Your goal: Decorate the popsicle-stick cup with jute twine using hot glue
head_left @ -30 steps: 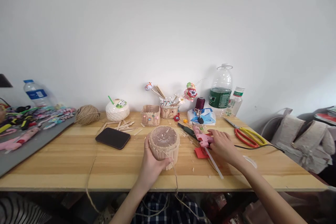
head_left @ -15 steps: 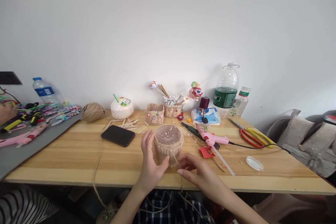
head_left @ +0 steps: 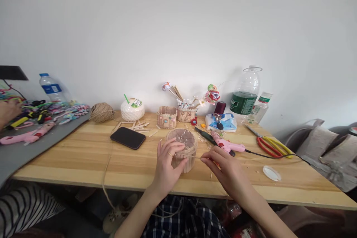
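Note:
A round container [head_left: 189, 164] stands near the front of the table, its wall lined with upright wooden sticks and clear plastic showing inside. Twine runs around its upper edge. My left hand [head_left: 170, 167] is curved about the container's left and front side, fingers over the rim and thumb on the front. To the right, my right hand [head_left: 223, 163] pinches a strand of twine [head_left: 196, 157] between thumb and fingers. That strand stretches taut from the container to my fingertips. More twine hangs down over the table's front edge on the left.
A black phone [head_left: 128, 138], a twine ball [head_left: 102, 112] and loose sticks lie left. Rightward are a pink glue gun [head_left: 227, 145] with its cord, scissors [head_left: 269, 145] and a white lid [head_left: 271, 173]. Decorated boxes [head_left: 166, 117] stand behind. Another person's hand [head_left: 9, 111] is far left.
My right hand has moved right and up, drawing the twine strand tight away from the container. My left hand's fingers have shifted over the rim. The view has tilted slightly.

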Available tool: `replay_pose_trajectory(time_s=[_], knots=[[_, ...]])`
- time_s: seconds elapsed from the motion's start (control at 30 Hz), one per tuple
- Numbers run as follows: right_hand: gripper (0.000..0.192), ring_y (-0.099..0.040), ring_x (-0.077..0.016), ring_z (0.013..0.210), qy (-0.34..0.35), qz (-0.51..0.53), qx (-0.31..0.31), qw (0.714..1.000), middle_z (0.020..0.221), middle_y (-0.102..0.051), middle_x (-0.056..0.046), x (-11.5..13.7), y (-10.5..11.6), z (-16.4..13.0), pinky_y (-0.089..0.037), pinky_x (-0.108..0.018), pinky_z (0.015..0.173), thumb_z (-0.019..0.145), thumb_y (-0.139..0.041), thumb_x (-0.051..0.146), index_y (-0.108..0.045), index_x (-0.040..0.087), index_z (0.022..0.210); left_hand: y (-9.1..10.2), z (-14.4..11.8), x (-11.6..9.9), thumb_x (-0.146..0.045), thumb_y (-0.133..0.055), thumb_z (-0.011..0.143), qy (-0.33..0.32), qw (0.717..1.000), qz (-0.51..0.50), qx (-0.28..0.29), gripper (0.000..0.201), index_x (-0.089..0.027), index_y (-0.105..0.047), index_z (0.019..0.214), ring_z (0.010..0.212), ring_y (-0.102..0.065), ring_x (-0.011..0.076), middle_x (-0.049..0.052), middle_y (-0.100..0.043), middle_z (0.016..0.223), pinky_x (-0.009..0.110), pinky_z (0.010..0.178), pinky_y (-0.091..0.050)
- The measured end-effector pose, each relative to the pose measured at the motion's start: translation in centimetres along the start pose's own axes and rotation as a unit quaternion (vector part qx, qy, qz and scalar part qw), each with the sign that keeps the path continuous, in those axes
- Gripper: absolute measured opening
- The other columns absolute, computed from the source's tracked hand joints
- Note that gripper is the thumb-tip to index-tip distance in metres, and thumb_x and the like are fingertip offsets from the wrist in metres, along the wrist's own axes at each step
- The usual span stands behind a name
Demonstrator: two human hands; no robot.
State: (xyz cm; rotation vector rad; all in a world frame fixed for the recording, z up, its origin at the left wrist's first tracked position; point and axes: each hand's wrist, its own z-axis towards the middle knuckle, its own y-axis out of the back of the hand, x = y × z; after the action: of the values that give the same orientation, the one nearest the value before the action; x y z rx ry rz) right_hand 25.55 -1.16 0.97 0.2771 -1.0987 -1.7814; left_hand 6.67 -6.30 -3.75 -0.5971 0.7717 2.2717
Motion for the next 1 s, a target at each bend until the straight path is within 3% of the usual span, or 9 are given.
replay_pose_trajectory(time_s=[0.1,0.3,0.5,0.83,1.0], knots=[[0.029,-0.061,-0.0174,0.070,0.023,-0.042,-0.017,0.999,0.077,-0.063,-0.005,-0.2,0.0,0.2,-0.047,-0.028,0.063,0.096,-0.042,0.031,-0.062,0.019,0.079,0.0,0.1,-0.1,-0.016,-0.065,0.077,0.014,1.000,0.013,0.001,0.021,-0.024,-0.058,0.095,0.113,-0.058,0.0279,0.008,-0.064,0.118,0.061,0.108,-0.019],[0.027,-0.061,-0.0181,0.072,0.027,-0.069,-0.033,0.997,0.079,-0.064,-0.005,-0.4,-0.3,0.5,-0.046,-0.029,0.064,0.096,-0.041,0.030,-0.060,0.019,0.080,-0.5,0.4,-0.4,-0.014,-0.075,0.069,0.025,0.999,0.029,-0.014,0.029,-0.023,-0.055,0.088,0.110,-0.058,0.0292,0.006,-0.069,0.105,0.062,0.105,-0.020],[0.025,-0.061,-0.0184,0.075,0.020,-0.078,-0.031,0.996,0.080,-0.064,-0.005,-0.7,-0.5,0.7,-0.046,-0.029,0.066,0.096,-0.042,0.029,-0.060,0.020,0.081,-0.6,0.6,-0.5,-0.010,-0.074,0.069,0.016,0.999,0.025,-0.027,0.029,-0.023,-0.055,0.087,0.108,-0.059,0.0275,0.006,-0.069,0.103,0.054,0.100,-0.034],[0.022,-0.060,-0.0177,0.073,0.005,-0.069,-0.016,0.997,0.078,-0.063,-0.004,-1.0,-0.7,1.0,-0.045,-0.028,0.064,0.094,-0.047,0.026,-0.059,0.019,0.077,-0.3,0.8,-0.3,-0.013,-0.068,0.074,0.005,1.000,-0.014,-0.009,0.022,-0.022,-0.054,0.089,0.108,-0.055,0.0265,0.007,-0.066,0.103,0.049,0.096,-0.040],[0.021,-0.059,-0.0175,0.072,0.001,-0.061,-0.021,0.998,0.077,-0.063,-0.003,-0.9,-0.7,1.0,-0.044,-0.028,0.063,0.094,-0.048,0.025,-0.059,0.019,0.077,0.5,0.8,-0.7,-0.017,-0.053,0.085,0.004,0.999,-0.039,0.018,0.010,-0.022,-0.056,0.092,0.111,-0.052,0.0243,0.007,-0.063,0.107,0.046,0.098,-0.040]])
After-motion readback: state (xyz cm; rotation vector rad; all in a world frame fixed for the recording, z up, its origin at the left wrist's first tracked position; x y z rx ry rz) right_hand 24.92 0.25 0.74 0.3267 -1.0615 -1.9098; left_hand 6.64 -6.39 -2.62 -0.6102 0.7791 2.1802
